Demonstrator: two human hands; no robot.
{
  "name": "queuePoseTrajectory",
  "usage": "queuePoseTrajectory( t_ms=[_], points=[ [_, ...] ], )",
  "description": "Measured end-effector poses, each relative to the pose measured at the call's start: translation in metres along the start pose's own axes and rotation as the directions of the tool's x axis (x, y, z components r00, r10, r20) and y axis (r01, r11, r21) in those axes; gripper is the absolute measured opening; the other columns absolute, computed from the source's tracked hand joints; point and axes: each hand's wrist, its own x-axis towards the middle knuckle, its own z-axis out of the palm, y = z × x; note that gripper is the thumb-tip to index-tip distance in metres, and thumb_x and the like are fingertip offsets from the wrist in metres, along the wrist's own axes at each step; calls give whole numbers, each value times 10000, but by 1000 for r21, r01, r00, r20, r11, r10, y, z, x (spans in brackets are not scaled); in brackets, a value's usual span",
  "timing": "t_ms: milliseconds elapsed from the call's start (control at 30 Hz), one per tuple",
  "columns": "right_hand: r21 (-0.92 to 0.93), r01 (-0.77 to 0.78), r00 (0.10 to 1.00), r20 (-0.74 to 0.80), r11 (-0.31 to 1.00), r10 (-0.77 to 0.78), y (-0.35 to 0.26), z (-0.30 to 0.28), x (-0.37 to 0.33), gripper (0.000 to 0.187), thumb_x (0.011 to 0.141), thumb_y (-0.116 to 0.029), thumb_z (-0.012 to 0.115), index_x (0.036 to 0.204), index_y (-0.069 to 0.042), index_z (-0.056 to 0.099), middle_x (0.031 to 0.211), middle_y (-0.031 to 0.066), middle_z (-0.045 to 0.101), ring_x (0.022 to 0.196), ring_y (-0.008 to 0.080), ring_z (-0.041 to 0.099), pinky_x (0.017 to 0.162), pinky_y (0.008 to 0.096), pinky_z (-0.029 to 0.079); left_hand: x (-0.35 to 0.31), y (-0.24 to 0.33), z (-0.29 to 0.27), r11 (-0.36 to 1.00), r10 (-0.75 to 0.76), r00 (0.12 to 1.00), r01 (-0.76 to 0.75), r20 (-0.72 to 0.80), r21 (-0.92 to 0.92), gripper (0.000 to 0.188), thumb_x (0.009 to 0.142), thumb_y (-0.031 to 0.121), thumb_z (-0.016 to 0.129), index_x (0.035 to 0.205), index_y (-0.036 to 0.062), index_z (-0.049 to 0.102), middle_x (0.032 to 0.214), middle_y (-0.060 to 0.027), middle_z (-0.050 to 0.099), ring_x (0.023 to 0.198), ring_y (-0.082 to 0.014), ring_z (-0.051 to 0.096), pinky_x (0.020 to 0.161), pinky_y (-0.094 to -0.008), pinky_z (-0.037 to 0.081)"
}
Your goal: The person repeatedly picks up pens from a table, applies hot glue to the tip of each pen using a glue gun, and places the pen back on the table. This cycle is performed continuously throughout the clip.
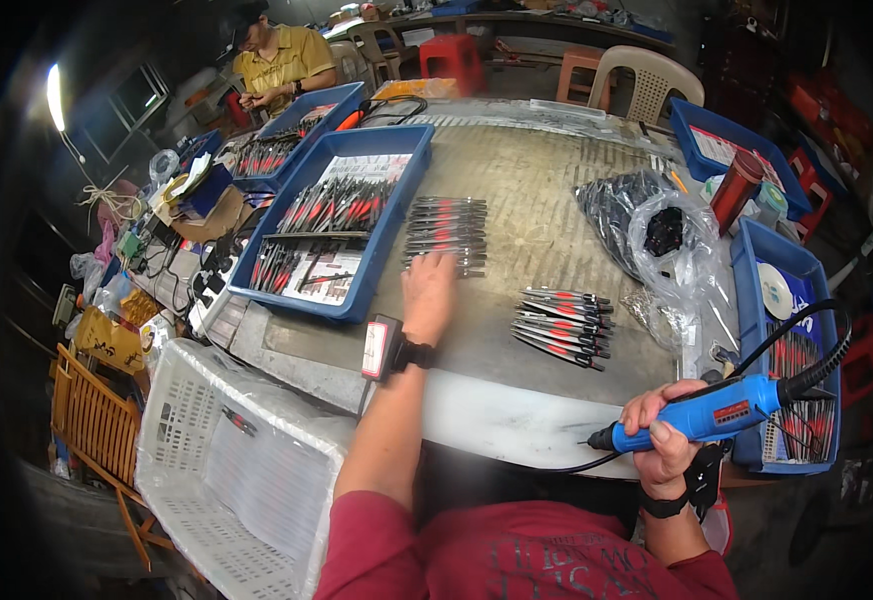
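Observation:
My left hand (431, 290) reaches forward over the grey table (537, 180) and rests on the near end of a row of thin dark red-marked tools (447, 232). A second fanned pile of the same tools (564, 325) lies to its right. My right hand (664, 432) grips a blue electric screwdriver (712, 412) at the table's near edge, its tip pointing left and its black cord curling up to the right. A wrist-worn device with a small card (381, 347) sits on my left wrist.
A blue tray (394, 225) with more tools lies left of the row, another blue tray (752, 300) at the right. Clear plastic bags (669, 235) and a red can (736, 190) stand at back right. A white crate (219, 455) sits lower left. A person (279, 60) works at the far left.

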Motion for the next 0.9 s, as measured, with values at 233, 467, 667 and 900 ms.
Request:
queuePoseTrajectory(
  t_ms=[233, 467, 667, 900],
  points=[
    [-9, -19, 1000, 5, 1000, 19, 2, 4, 4, 428, 692, -81, 695, 1024, -74, 425, 749, 73, 517, 625, 205, 535, 593, 341, 452, -6, -12, 7, 997, -64, 997, 61, 43, 49, 190, 779, 183, 614, 946, 107, 563, 967, -52, 548, 941, -272, 497, 741, -472, 406],
    [-31, -19, 1000, -1, 999, 19, 1, 6, 4, 442, 685, -86, 700, 1028, -75, 420, 748, 76, 511, 620, 199, 525, 590, 340, 456, -15, 7, -11, 995, -63, 997, 58, 54, 82, 164, 788, 153, 582, 931, 87, 539, 927, -86, 554, 924, -283, 502, 733, -507, 396],
    [-15, -33, 999, 12, 999, 33, 2, 7, 2, 470, 688, -98, 707, 1047, -92, 404, 765, 71, 502, 656, 193, 514, 604, 330, 444, -63, 55, -53, 860, -124, 991, 134, 53, -492, 158, 870, 88, 527, 991, -12, 506, 696, -118, 583, 590, -255, 576, 525, -330, 431],
    [-3, -6, 998, 55, 1000, 6, 6, 8, 1, 453, 704, -32, 657, 1079, -85, 409, 784, 83, 506, 670, 206, 527, 612, 334, 434, -159, 98, -106, 285, -90, 647, 745, 757, -603, 224, 919, 145, 493, 1086, 2, 534, 634, -5, 530, 486, -66, 511, 429, -200, 423]
  ],
)
